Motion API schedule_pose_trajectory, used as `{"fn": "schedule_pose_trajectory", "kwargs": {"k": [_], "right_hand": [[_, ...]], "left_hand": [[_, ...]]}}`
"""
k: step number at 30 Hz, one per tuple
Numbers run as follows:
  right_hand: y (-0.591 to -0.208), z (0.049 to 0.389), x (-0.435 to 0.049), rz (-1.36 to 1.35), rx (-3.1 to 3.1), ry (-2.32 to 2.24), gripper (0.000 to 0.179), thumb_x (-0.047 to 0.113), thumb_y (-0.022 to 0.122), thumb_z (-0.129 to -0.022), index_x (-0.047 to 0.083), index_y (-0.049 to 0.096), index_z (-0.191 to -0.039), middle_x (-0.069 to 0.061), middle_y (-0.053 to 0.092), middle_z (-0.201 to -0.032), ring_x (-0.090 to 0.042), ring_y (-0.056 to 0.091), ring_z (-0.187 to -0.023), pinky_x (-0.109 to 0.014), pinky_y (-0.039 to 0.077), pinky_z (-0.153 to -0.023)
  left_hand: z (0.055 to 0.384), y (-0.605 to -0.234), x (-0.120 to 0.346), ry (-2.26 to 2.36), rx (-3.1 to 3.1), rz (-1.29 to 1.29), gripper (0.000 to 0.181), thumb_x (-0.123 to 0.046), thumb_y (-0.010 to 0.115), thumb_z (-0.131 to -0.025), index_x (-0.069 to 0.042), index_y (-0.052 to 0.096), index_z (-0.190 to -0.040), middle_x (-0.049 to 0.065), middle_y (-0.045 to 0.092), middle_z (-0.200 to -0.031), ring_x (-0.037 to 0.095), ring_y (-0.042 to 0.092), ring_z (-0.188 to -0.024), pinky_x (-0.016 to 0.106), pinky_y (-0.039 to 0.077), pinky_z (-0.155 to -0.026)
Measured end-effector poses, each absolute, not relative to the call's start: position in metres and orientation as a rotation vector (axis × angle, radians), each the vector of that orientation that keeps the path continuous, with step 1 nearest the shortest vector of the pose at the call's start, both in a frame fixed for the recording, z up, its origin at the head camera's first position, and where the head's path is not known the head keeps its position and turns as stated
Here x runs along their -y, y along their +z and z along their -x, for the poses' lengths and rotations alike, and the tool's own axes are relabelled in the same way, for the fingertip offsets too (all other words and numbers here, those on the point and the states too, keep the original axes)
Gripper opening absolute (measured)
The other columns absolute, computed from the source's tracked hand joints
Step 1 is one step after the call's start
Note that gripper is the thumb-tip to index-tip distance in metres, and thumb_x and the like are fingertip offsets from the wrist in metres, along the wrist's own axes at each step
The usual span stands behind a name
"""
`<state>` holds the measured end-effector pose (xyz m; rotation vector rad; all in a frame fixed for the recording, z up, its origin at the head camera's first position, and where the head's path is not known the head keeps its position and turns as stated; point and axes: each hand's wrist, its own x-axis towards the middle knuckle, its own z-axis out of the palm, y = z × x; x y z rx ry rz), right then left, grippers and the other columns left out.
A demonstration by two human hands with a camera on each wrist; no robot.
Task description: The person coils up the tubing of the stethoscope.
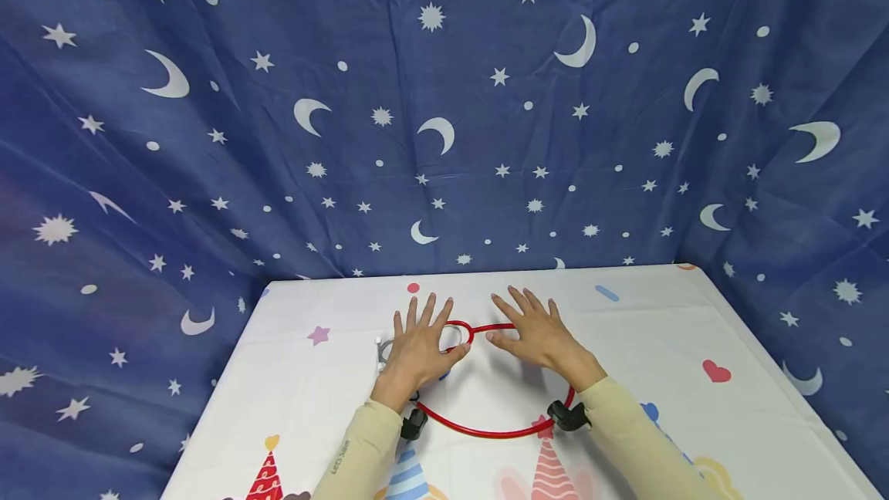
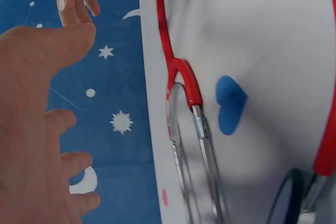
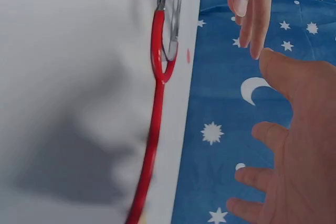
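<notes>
A red stethoscope point(image 1: 496, 434) lies in a loop on the white table, its tube forking into two metal ear tubes point(image 2: 207, 150). My left hand point(image 1: 419, 352) hovers over the ear-tube side with fingers spread, hiding part of the metal. Over the right side of the loop is my right hand point(image 1: 542, 334), its fingers also stretched out and holding nothing. In the left wrist view, the dark-rimmed chest piece point(image 2: 287, 200) shows at the lower right corner. Both wrist views show the hands apart from the tube point(image 3: 150, 150).
The white tablecloth point(image 1: 667, 346) carries printed hearts, stars and party hats. Behind the table's far edge hangs a blue curtain point(image 1: 479, 145) with moons and stars. A dark camera strap point(image 1: 569, 415) sits at each wrist.
</notes>
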<state>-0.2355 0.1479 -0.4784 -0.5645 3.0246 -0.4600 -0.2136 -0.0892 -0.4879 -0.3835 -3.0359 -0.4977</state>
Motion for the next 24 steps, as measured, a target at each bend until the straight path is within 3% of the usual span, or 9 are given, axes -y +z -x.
{"fn": "schedule_pose_trajectory", "kwargs": {"k": [13,24], "right_hand": [[-0.502,0.241,-0.142,0.501,-2.959,-0.511,0.073,0.064,0.052,-0.091,0.028,0.035,-0.153,-0.012,0.032,-0.159,-0.041,0.029,-0.146,-0.071,0.017,-0.113],[-0.515,0.243,-0.138,0.425,-2.943,-0.525,0.062,0.055,0.048,-0.098,0.025,0.039,-0.151,-0.014,0.041,-0.153,-0.039,0.036,-0.143,-0.068,0.019,-0.114]], "left_hand": [[0.22,-0.511,0.095,-0.602,3.08,0.31,0.078,-0.055,0.066,-0.087,-0.02,0.039,-0.151,0.012,0.036,-0.157,0.04,0.028,-0.147,0.066,0.019,-0.116],[0.222,-0.518,0.097,-0.644,3.117,0.321,0.072,-0.041,0.073,-0.086,-0.017,0.044,-0.148,0.012,0.05,-0.145,0.034,0.043,-0.137,0.06,0.028,-0.114]]}}
